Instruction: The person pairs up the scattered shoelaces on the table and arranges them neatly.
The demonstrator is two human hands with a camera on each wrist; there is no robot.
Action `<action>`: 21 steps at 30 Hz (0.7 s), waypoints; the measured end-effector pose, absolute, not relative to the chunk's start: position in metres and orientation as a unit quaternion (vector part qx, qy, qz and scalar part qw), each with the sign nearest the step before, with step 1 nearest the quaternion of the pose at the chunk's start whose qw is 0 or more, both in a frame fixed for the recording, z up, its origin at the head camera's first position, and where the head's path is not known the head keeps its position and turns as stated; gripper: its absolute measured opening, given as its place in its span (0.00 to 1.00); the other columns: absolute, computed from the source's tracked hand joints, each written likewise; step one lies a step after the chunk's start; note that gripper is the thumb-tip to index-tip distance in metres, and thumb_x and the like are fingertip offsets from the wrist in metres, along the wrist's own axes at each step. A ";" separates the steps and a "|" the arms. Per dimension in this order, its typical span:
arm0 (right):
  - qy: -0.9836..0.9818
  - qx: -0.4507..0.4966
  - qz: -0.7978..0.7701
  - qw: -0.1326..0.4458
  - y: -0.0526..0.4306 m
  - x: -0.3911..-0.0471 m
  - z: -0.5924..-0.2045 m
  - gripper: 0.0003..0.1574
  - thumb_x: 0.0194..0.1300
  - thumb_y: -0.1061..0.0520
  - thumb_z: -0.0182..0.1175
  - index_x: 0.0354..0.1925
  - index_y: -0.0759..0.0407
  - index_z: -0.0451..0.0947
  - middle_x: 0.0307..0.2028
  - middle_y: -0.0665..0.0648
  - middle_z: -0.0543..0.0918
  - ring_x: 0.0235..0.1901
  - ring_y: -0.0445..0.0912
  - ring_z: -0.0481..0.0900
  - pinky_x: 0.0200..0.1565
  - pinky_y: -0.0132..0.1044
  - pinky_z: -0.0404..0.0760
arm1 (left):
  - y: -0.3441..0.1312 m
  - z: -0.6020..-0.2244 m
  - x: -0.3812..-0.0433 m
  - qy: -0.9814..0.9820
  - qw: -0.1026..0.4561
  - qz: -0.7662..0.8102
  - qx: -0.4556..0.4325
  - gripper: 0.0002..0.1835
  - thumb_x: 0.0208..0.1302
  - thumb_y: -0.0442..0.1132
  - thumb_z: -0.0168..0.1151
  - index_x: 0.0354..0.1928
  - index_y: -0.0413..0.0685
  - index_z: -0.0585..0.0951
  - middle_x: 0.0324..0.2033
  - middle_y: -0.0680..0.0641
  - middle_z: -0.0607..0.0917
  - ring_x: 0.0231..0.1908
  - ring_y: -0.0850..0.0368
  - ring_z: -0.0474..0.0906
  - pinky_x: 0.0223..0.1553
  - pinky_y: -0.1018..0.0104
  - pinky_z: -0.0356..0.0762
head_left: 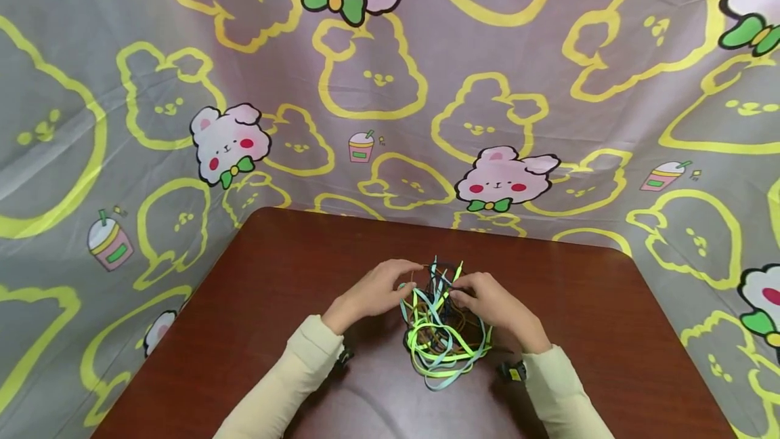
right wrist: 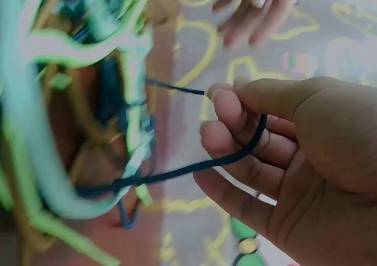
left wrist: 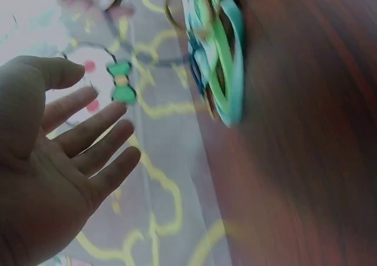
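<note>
A tangled heap of shoelaces (head_left: 447, 344), in neon yellow-green, pale blue, brown and dark navy, lies on the brown table. My right hand (head_left: 490, 300) is at the heap's right side. It pinches a dark navy cord (right wrist: 194, 167) between thumb and fingertips, and the cord loops across the fingers back into the tangle. My left hand (head_left: 380, 288) hovers at the upper left of the heap. In the left wrist view its fingers (left wrist: 97, 127) are spread and slightly bent, with nothing seen between them. How the cords run inside the heap is hidden.
The dark reddish-brown table (head_left: 274, 269) has rounded far corners. A grey cloth (head_left: 390, 134) with cartoon rabbits and bears hangs behind and on both sides. Each wrist carries a small black device (head_left: 514, 371).
</note>
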State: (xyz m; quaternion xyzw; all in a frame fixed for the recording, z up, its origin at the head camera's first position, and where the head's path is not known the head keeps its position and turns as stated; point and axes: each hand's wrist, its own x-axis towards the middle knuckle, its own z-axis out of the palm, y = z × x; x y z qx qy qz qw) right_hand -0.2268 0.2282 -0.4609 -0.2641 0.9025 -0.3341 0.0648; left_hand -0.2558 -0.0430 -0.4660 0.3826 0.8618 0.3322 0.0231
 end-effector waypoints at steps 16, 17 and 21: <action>0.892 -0.265 -0.366 0.024 0.218 -0.194 -0.411 0.13 0.81 0.56 0.50 0.42 0.44 0.81 0.26 0.43 0.76 0.27 0.39 0.74 0.33 0.34 0.75 | -0.013 -0.471 -0.237 0.802 0.011 0.410 0.435 0.07 0.76 0.36 0.57 0.45 0.45 0.84 0.41 0.51 0.84 0.44 0.61 0.79 0.49 0.54 0.79; 0.893 -0.261 -0.366 0.018 0.220 -0.193 -0.411 0.13 0.81 0.55 0.50 0.43 0.44 0.82 0.27 0.43 0.76 0.28 0.41 0.75 0.34 0.34 0.75 | -0.013 -0.471 -0.235 0.796 0.011 0.419 0.437 0.06 0.77 0.37 0.57 0.43 0.46 0.83 0.39 0.51 0.83 0.43 0.62 0.78 0.49 0.53 0.79; 0.896 -0.249 -0.368 -0.014 0.228 -0.191 -0.407 0.14 0.81 0.55 0.50 0.45 0.44 0.83 0.34 0.42 0.82 0.35 0.43 0.79 0.42 0.36 0.78 | -0.015 -0.467 -0.229 0.775 0.023 0.460 0.433 0.07 0.77 0.37 0.56 0.40 0.44 0.81 0.36 0.48 0.83 0.41 0.63 0.76 0.47 0.57 0.78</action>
